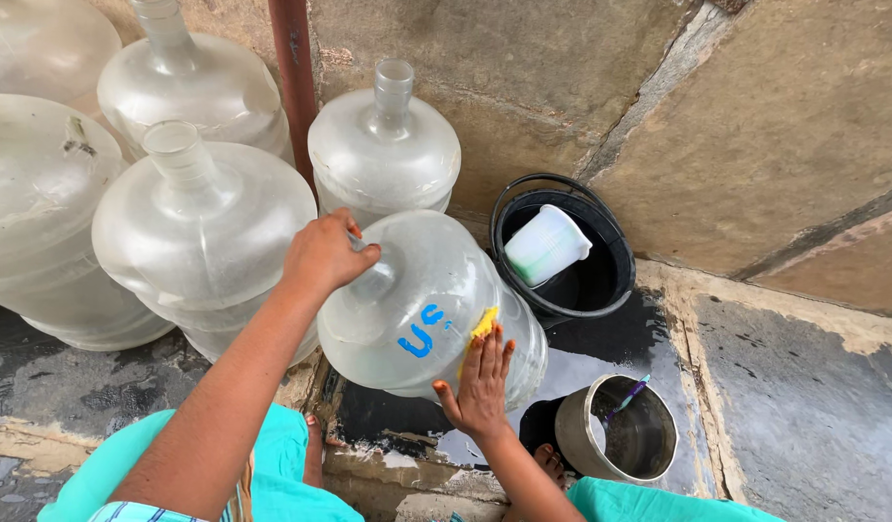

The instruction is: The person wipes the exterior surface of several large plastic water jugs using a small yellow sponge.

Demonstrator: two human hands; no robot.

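Left hand: the left hand is wrapped tight around the neck of the big clear plastic water jug with blue marks, right at the top.

Right hand: the right hand lies flat on the jug's side, fingers stretched out and close together. It presses a small yellow sponge against the plastic, so the sponge peeks out above the fingertips.

Jug: it is tipped over toward the person, not standing straight. It sits in the middle, over the wet dark stone floor, between both hands.

Other jugs: four more big clear plastic jugs stand upright behind and to the left, packed close against the stone wall. One touches the tipped jug.

Pole: a thin dark red metal pole goes up the wall between the jugs.

Bucket: a round black bucket sits in the corner, just beside the tipped jug. A white plastic mug lies tilted inside it.

Pot: a shiny round steel pot stands on the floor near the right hand, with a thin purple and green stick inside.

Clothes: bright teal cloth covers the person's knees at the bottom.
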